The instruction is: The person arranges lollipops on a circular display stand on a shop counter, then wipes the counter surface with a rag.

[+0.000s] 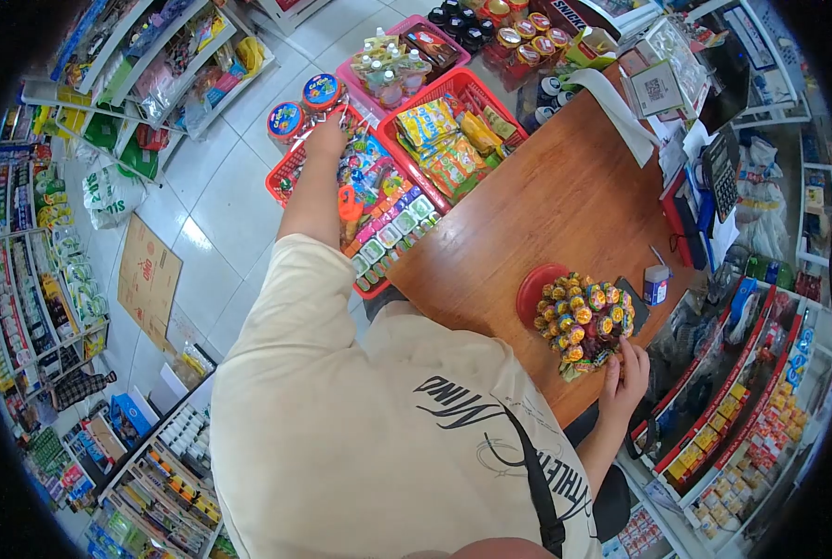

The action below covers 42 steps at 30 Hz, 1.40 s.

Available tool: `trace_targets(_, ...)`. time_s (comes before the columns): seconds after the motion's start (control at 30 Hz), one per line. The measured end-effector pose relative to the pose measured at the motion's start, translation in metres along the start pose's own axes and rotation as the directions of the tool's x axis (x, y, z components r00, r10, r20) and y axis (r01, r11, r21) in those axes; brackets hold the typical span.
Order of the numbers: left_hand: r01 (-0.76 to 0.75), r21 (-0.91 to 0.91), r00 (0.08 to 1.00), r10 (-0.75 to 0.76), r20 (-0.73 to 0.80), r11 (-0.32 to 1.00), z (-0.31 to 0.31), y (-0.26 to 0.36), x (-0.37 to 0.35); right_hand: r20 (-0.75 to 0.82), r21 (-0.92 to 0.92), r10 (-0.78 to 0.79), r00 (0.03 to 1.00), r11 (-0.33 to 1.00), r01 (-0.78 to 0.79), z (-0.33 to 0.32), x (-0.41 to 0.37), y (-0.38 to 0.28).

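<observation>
My left hand (326,138) reaches over the far end of a red basket (276,186) of mixed sweets, close to two round tubs with blue lids (321,90). Its fingertips are hard to make out, and so is anything in them. On the wooden table (490,242), a round bunch of wrapped lollipops (579,317) stands beside a red round lid (537,291). My right hand (627,371) is at the near right edge of the bunch, fingers slightly apart, the fingertips against or very near the lollipops.
A second red basket (446,200) holds snack packets, with a pink basket (350,79) of bottles behind. On the table are a small box (655,285), a calculator (720,172) and a QR code card (656,88). Shelves stand on both sides; cardboard (148,279) lies on the floor.
</observation>
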<state>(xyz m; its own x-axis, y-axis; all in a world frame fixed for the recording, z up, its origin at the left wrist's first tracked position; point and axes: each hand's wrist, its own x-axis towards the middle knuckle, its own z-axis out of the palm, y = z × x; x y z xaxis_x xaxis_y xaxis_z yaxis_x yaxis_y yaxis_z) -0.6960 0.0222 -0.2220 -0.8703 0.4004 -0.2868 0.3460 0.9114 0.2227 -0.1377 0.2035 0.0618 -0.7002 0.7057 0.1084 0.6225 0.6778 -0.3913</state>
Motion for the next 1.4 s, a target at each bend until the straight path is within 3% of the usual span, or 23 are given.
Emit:
trace_targets(0.13, 0.129, 0.138, 0.989, -0.138, 0.055, 0.982, 0.003, -0.009, 0.009, -0.009, 0.018, 0.020, 1.000, 1.000, -0.020, 0.001, -0.003, 0.003)
trace_targets(0.2, 0.150, 0.074, 0.989, -0.149, -0.022, 0.986, -0.004, -0.007, -0.002, -0.021, 0.014, 0.019, 1.000, 1.000, -0.018, 0.000, -0.003, 0.002)
trace_targets(0.23, 0.159, 0.040, 0.986, -0.157, -0.062, 0.986, -0.009, -0.005, -0.008, -0.028, 0.012, 0.016, 0.999, 1.000, -0.016, -0.001, -0.003, 0.002)
trace_targets(0.33, 0.087, -0.311, 0.966, -0.156, -0.207, 0.946, -0.023, 0.001, -0.022, -0.071, 0.007, -0.014, 0.997, 1.000, 0.014, -0.004, -0.007, 0.008)
trace_targets(0.37, -0.025, -0.377, 0.958, -0.086, -0.273, 0.926, -0.012, -0.010, -0.013, -0.076, 0.011, -0.011, 0.997, 1.000, 0.012, -0.004, -0.007, 0.010)
trace_targets(0.47, 0.106, -0.867, 0.988, -0.149, 0.038, 0.486, -0.001, -0.012, -0.013, -0.086, 0.029, -0.031, 0.996, 0.999, 0.034, -0.004, -0.010, 0.017)
trace_targets(0.5, 0.052, -0.914, 0.994, 0.066, 0.085, 0.402, -0.005, -0.012, -0.020, -0.095, 0.039, -0.056, 0.994, 0.997, 0.060, -0.002, -0.009, 0.020)
trace_targets(0.53, 0.113, -0.866, 0.990, 0.024, 0.142, 0.486, -0.012, -0.001, -0.035, -0.103, 0.047, -0.081, 0.991, 0.995, 0.086, -0.001, -0.009, 0.023)
trace_targets(0.6, 0.224, -0.865, 0.966, 0.014, 0.257, 0.450, -0.029, 0.017, -0.061, -0.112, 0.090, -0.119, 0.986, 0.987, 0.130, -0.001, -0.006, 0.023)
trace_targets(0.7, 0.132, -0.961, 0.991, -0.009, 0.134, 0.243, -0.033, 0.042, -0.087, -0.134, 0.123, -0.187, 0.973, 0.971, 0.204, -0.003, -0.004, 0.028)
trace_targets(0.73, 0.089, -0.974, 0.991, 0.075, 0.107, 0.209, -0.043, 0.058, -0.104, -0.142, 0.129, -0.205, 0.968, 0.966, 0.223, -0.003, -0.006, 0.031)
trace_targets(0.77, 0.076, -0.996, 0.979, 0.187, 0.085, 0.053, -0.065, 0.084, -0.138, -0.146, 0.136, -0.202, 0.969, 0.966, 0.222, -0.008, -0.005, 0.025)
trace_targets(0.83, -0.061, -0.998, 0.927, 0.371, -0.063, -0.018, -0.085, 0.129, -0.193, -0.161, 0.204, -0.223, 0.961, 0.946, 0.254, -0.013, -0.001, 0.016)
trace_targets(0.9, 0.025, -0.997, 0.836, 0.545, 0.059, 0.070, -0.100, 0.168, -0.251, -0.187, 0.290, -0.238, 0.953, 0.913, 0.285, -0.022, -0.005, 0.005)
trace_targets(1.0, 0.007, -0.957, 0.636, 0.737, 0.229, 0.291, -0.120, 0.228, -0.345, -0.286, 0.339, -0.365, 0.886, 0.827, 0.450, -0.028, -0.002, -0.021)
trace_targets(1.07, -0.354, -0.893, 0.470, 0.878, 0.088, 0.279, -0.104, 0.242, -0.377, -0.270, 0.346, -0.420, 0.867, 0.798, 0.494, -0.026, -0.005, -0.028)
trace_targets(1.17, -0.488, -0.734, 0.428, 0.863, 0.270, 0.472, -0.126, 0.251, -0.405, -0.206, 0.421, -0.341, 0.917, 0.815, 0.398, -0.017, -0.023, -0.016)
trace_targets(1.27, -0.348, -0.846, 0.400, 0.880, 0.256, 0.404, -0.110, 0.244, -0.414, -0.206, 0.490, -0.290, 0.934, 0.796, 0.356, -0.016, -0.035, -0.004)
trace_targets(1.37, -0.167, -0.861, 0.424, 0.824, 0.376, 0.480, -0.109, 0.240, -0.415, -0.313, 0.460, -0.236, 0.920, 0.810, 0.364, -0.019, -0.045, 0.010)
trace_targets(1.4, -0.102, -0.875, 0.451, 0.806, 0.383, 0.473, -0.113, 0.240, -0.413, -0.359, 0.480, -0.119, 0.926, 0.827, 0.292, -0.023, -0.047, 0.017)
